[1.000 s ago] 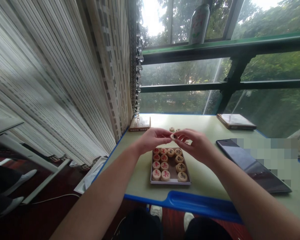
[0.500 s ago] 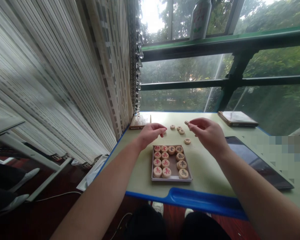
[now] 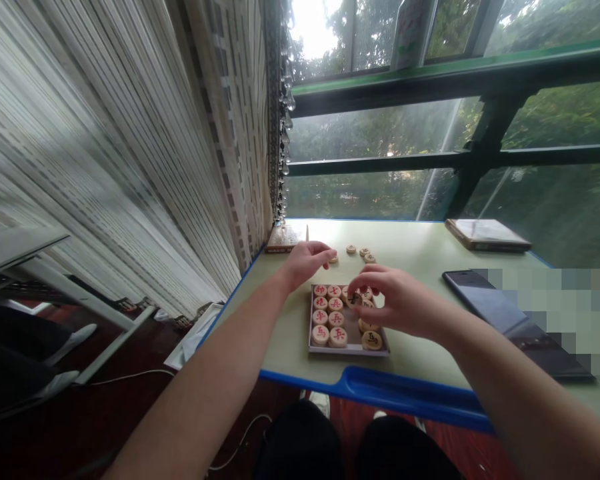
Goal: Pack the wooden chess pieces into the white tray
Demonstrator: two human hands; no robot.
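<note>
A shallow tray (image 3: 349, 351) of round wooden chess pieces (image 3: 329, 319) with red and black characters lies on the pale green table (image 3: 420, 253) in front of me. My right hand (image 3: 397, 303) hovers over the tray's far right part, fingers pinched on a black-marked piece (image 3: 354, 299). My left hand (image 3: 306, 261) rests on the table just beyond the tray's far left corner, fingers curled, its fingertips at a loose piece (image 3: 333, 259). A few more loose pieces (image 3: 361, 253) lie beyond the tray.
A dark tablet (image 3: 517, 323) lies to the right, a book (image 3: 487, 235) at the far right, a small box (image 3: 284, 238) at the far left by the curtain (image 3: 130, 147). The table's blue front edge (image 3: 395, 397) has a recessed groove. Windows stand behind.
My right hand has come back from the loose pieces down onto the tray with a piece. My left hand has stayed near the loose pieces behind the tray.
</note>
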